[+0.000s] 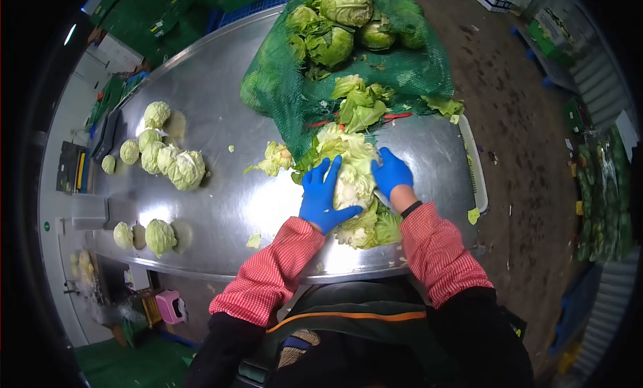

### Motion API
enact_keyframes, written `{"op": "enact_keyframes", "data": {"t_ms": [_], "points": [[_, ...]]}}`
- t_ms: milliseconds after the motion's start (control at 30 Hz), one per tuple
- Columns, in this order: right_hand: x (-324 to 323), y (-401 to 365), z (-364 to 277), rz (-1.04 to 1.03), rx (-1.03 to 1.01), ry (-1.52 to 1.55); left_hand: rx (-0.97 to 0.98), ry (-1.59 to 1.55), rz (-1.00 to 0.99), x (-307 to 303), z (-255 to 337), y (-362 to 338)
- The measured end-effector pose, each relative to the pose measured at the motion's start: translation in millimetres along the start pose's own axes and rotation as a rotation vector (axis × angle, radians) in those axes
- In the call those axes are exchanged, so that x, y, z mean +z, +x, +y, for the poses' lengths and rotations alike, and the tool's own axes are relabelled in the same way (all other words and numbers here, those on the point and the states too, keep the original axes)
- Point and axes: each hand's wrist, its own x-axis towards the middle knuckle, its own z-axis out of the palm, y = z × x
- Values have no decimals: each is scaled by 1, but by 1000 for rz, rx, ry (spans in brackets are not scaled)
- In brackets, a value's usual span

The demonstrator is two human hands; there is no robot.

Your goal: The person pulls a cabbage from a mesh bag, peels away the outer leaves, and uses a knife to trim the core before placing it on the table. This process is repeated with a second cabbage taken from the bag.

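A pale green cabbage lies among loose outer leaves on the steel table, with its whitish underside partly showing. My left hand, in a blue glove, cups its left side, fingers spread over the leaves and thumb across the near side. From the right, my right hand, also gloved in blue, grips the cabbage's edge with bent fingers. Some of those fingertips are hidden. Torn leaves lie under and in front of the cabbage, and more leaves are piled beyond it.
A green net sack at the table's far end holds several untrimmed cabbages. Several trimmed cabbages stand on the left of the steel table. A clear plastic box sits at the left edge. A white tray edge borders the right.
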Motion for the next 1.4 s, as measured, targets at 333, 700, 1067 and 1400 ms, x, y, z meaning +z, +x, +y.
{"op": "enact_keyframes", "data": {"t_ms": [333, 700, 1067, 1400], "points": [[-12, -59, -15, -309, -44, 93, -271, -305, 53, 1, -21, -35], [-4, -48, 53, -174, 115, -36, 186, -221, -220, -11, -16, 7], [-29, -109, 14, -106, -62, -1, -189, -179, -3, 18, -6, 3], [-33, -124, 15, -44, -38, -143, -3, 40, -147, 17, 20, 30]]}}
